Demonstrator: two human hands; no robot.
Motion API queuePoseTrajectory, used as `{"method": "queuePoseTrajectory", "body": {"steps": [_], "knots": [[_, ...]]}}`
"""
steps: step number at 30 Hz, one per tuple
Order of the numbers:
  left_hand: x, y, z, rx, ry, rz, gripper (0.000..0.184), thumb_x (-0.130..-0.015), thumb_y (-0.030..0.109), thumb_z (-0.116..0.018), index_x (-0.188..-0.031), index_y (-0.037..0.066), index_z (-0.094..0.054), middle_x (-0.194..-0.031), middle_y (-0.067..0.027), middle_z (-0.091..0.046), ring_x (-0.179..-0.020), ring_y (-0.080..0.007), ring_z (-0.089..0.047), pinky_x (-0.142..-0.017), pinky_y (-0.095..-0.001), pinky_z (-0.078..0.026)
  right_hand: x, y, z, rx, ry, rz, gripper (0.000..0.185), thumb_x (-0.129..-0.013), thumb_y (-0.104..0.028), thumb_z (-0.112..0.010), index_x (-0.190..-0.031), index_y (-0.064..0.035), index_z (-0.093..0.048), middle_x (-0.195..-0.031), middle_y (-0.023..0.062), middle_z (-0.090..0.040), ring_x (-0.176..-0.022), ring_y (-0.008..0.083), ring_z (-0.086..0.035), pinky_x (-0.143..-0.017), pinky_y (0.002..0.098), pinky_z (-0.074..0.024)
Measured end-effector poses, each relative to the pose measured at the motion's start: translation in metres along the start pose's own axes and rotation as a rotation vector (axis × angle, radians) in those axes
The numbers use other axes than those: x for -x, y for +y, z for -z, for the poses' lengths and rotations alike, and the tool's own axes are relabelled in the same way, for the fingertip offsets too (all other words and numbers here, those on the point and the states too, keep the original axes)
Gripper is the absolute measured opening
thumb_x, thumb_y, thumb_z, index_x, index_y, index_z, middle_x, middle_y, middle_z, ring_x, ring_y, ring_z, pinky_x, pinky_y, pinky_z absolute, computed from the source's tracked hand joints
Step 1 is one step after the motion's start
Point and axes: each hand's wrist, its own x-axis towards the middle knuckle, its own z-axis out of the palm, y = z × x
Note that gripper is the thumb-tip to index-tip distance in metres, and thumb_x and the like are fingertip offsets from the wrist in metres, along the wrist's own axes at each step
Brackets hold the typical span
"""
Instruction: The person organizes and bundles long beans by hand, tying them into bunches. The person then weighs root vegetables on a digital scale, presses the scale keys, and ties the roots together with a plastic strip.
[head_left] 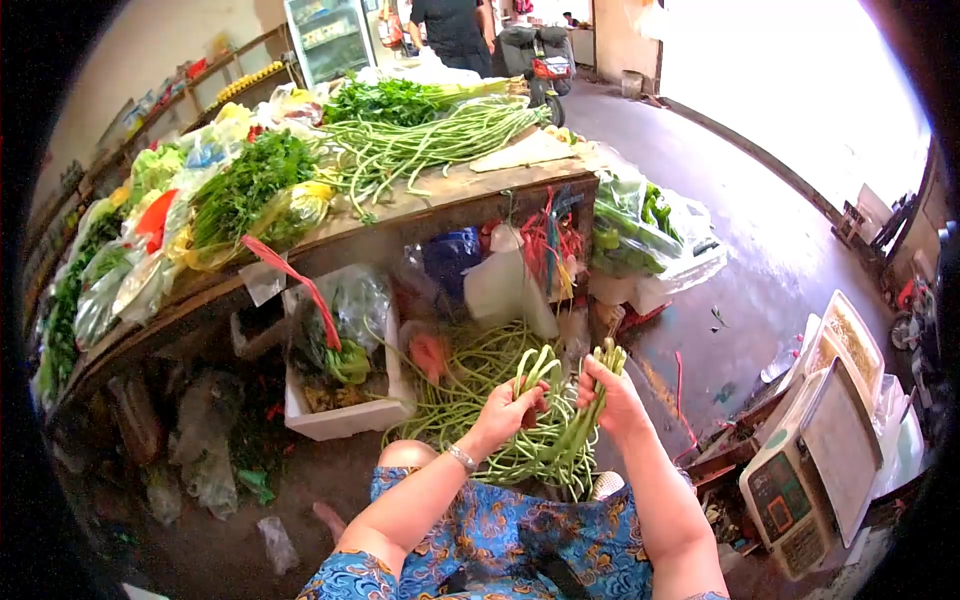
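Observation:
Long green beans are in both of my hands. My right hand (612,392) grips a bundle of long beans (603,362) near its top ends, and the rest of the bundle hangs down toward my lap. To its left, my left hand (512,408) is closed around a few looped long beans (538,368). The two hands are apart, with a small gap between them. Below and behind them a loose heap of long beans (470,370) spreads over the floor and up against my knees.
A wooden table (430,198) ahead carries leafy greens (250,185) and more long beans. Under it stands a white foam box (345,420). Bagged greens (640,225) sit at the table's right end. A weighing scale (800,490) is at my right. A person (452,35) stands behind the table.

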Motion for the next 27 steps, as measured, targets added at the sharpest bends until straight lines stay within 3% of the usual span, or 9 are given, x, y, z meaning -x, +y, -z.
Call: {"method": "queuePoseTrajectory", "body": {"steps": [4,7,9,13,14,15,18,23,27], "knots": [[0.004,0.004,-0.002,0.054,-0.106,-0.089,0.017,-0.101,0.020,-0.053,-0.110,0.010,-0.062,-0.071,0.0077,-0.049,-0.058,-0.0025,-0.041,-0.050,-0.0205,-0.033,0.003,0.003,0.004,0.104,0.034,-0.218,0.025,-0.091,-0.025,-0.066,-0.106,-0.0041,-0.063,-0.083,0.0035,-0.063,-0.058,0.0085,-0.046,-0.052,0.0230,-0.0403],[0.011,0.015,-0.010,0.016,-0.266,-0.074,0.015,-0.101,0.020,-0.052,-0.107,0.010,-0.061,-0.070,0.0084,-0.046,-0.058,-0.0027,-0.040,-0.050,-0.0204,-0.033,0.002,0.010,0.002,0.015,-0.006,-0.340,0.037,-0.085,-0.027,-0.074,-0.112,-0.0038,-0.067,-0.082,0.0020,-0.063,-0.058,0.0087,-0.049,-0.050,0.0240,-0.0395],[0.013,0.003,-0.009,-0.146,-0.290,-0.020,0.018,-0.100,0.026,-0.054,-0.103,0.009,-0.060,-0.067,0.0080,-0.045,-0.056,-0.0041,-0.041,-0.049,-0.0214,-0.032,0.005,0.010,-0.003,0.097,0.010,-0.320,0.041,-0.090,-0.030,-0.066,-0.119,-0.0015,-0.061,-0.101,0.0105,-0.068,-0.072,0.0133,-0.063,-0.064,0.0281,-0.0530],[0.013,-0.013,-0.010,-0.127,-0.410,0.091,0.021,-0.099,0.031,-0.056,-0.098,0.010,-0.060,-0.063,0.0069,-0.045,-0.052,-0.0056,-0.041,-0.047,-0.0233,-0.031,0.007,0.004,-0.018,0.099,-0.028,-0.326,0.044,-0.092,-0.028,-0.064,-0.126,-0.0006,-0.056,-0.109,0.0188,-0.067,-0.077,0.0188,-0.067,-0.065,0.0295,-0.0550],[0.011,-0.017,-0.007,-0.168,-0.430,0.114,0.021,-0.099,0.031,-0.056,-0.097,0.010,-0.059,-0.062,0.0068,-0.045,-0.052,-0.0057,-0.041,-0.047,-0.0238,-0.031,0.010,0.000,-0.023,0.098,-0.020,-0.340,0.045,-0.091,-0.025,-0.065,-0.128,-0.0010,-0.055,-0.104,0.0170,-0.067,-0.071,0.0163,-0.064,-0.055,0.0260,-0.0496],[0.010,-0.018,-0.006,-0.209,-0.451,0.139,0.022,-0.099,0.031,-0.056,-0.095,0.010,-0.059,-0.061,0.0066,-0.045,-0.051,-0.0058,-0.041,-0.047,-0.0243,-0.031,0.009,0.001,-0.022,0.099,-0.021,-0.342,0.045,-0.091,-0.025,-0.065,-0.128,-0.0010,-0.055,-0.104,0.0170,-0.067,-0.071,0.0163,-0.064,-0.055,0.0260,-0.0496],[0.009,-0.019,-0.004,-0.256,-0.475,0.198,0.023,-0.099,0.032,-0.056,-0.093,0.010,-0.057,-0.060,0.0060,-0.045,-0.051,-0.0057,-0.041,-0.046,-0.0244,-0.030,0.015,-0.003,-0.025,0.122,-0.050,-0.273,0.046,-0.086,-0.019,-0.069,-0.127,-0.0002,-0.056,-0.083,0.0041,-0.061,-0.057,0.0080,-0.048,-0.047,0.0215,-0.0367],[0.015,-0.006,-0.010,-0.273,-0.520,0.254,0.025,-0.097,0.032,-0.059,-0.105,0.009,-0.060,-0.065,0.0058,-0.048,-0.053,-0.0055,-0.042,-0.047,-0.0240,-0.031,0.014,-0.004,-0.021,0.221,-0.097,-0.286,0.040,-0.086,-0.015,-0.067,-0.122,-0.0014,-0.058,-0.078,0.0023,-0.059,-0.057,0.0077,-0.049,-0.047,0.0210,-0.0375],[0.018,0.003,-0.009,-0.333,-0.515,0.200,0.028,-0.094,0.030,-0.062,-0.109,0.006,-0.060,-0.077,0.0028,-0.054,-0.066,-0.0076,-0.050,-0.059,-0.0243,-0.042,0.015,-0.006,-0.024,0.288,-0.071,-0.258,0.032,-0.085,-0.013,-0.066,-0.115,-0.0028,-0.060,-0.079,0.0037,-0.061,-0.057,0.0088,-0.051,-0.046,0.0209,-0.0385]]}}
